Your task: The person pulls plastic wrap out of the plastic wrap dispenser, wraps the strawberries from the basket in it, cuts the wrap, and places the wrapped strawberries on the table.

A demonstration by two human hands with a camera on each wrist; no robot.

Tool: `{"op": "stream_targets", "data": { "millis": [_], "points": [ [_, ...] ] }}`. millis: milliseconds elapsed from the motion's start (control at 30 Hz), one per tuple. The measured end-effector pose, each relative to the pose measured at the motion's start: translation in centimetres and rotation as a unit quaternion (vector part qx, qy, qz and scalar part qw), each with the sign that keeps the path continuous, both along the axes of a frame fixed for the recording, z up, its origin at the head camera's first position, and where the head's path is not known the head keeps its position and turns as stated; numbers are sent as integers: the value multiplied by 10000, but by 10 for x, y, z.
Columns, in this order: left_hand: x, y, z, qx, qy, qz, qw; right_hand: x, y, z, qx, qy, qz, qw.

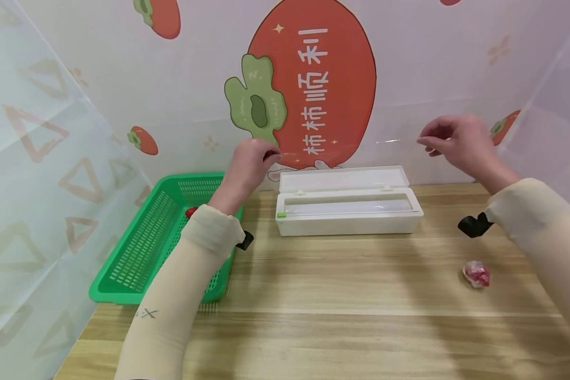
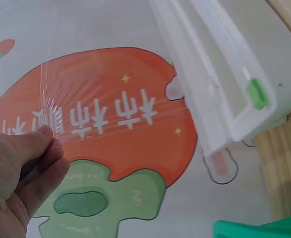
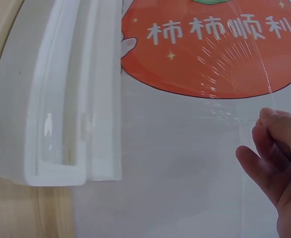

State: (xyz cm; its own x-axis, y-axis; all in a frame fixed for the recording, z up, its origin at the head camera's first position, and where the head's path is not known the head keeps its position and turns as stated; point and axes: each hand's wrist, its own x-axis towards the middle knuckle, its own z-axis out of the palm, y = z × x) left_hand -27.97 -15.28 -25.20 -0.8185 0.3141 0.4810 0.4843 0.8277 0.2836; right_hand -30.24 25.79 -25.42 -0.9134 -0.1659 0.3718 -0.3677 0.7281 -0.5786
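Between my two raised hands a sheet of clear cling film [image 3: 224, 74] is stretched, its creases catching the light. My left hand [image 1: 252, 163] pinches one corner between thumb and fingers, as the left wrist view shows. At the other end, my right hand [image 1: 463, 148] pinches the film's edge with thumb and forefinger. Below and between the hands, a long white cling film dispenser [image 1: 349, 226] sits on the table with its lid [image 1: 344, 179] raised. A roll of film [image 1: 347, 207] lies inside it, and a green slide cutter [image 1: 281, 215] is at the left end.
A green plastic basket [image 1: 123, 274] stands on the left, partly behind my left arm, with a small red item [image 1: 191, 212] in it. A small red-and-white, film-wrapped bundle [image 1: 476, 274] lies on the wooden table [image 1: 332, 311] at right. A printed backdrop [image 1: 408, 63] hangs behind.
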Motion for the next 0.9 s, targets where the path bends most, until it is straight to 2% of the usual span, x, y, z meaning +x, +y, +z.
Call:
{"op": "stream_targets", "data": {
  "millis": [267,367,533,900],
  "points": [
    [4,3,26,59,351,29,9994,4,3,21,-323,289,104,9990],
    [5,4,35,89,505,11,9987,5,5,27,-597,374,149,9974],
    [9,5,48,226,815,-25,9964,8,5,40,-1231,564,318,9903],
    [18,8,77,427,1381,22,9895,15,4,72,-1847,899,339,9781]
  ]
}}
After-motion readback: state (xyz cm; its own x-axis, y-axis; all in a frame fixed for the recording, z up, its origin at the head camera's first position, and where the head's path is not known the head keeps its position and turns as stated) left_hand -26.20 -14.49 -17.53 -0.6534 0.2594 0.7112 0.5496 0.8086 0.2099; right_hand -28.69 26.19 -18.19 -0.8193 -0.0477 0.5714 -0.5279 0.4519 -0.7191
